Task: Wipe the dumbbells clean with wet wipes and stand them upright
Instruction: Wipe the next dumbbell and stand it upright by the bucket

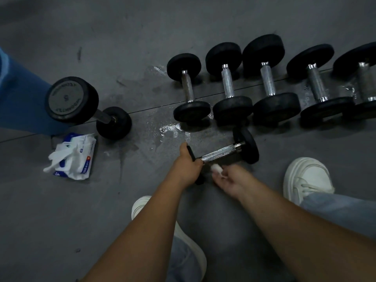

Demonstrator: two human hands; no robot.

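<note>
Gripping small dumbbell with left hand, pinching wet wipe in right hand; apparently done: upright dumbbell; outstanding: five lying dumbbells

Bare forearms, chunky white sneakers and pale blue-grey trousers show.

FLOOR: dk grey, matte; thin seam runs L–R; wet patches shine nr centre.

On it:
- row of 5 dumbbells, on their sides, handles pointing away from viewer, heads close together, far R.
- single dumbbell, far L, stood on one head, "5" on top face.
- wet-wipes pack, open, loose wipes spilling out, just in front of single dumbbell.
- small dumbbell, in front of row; far head on floor, near head gripped by left hand.
- 2 white shoes.
- blue upright shape, L edge; can't tell what.
</note>
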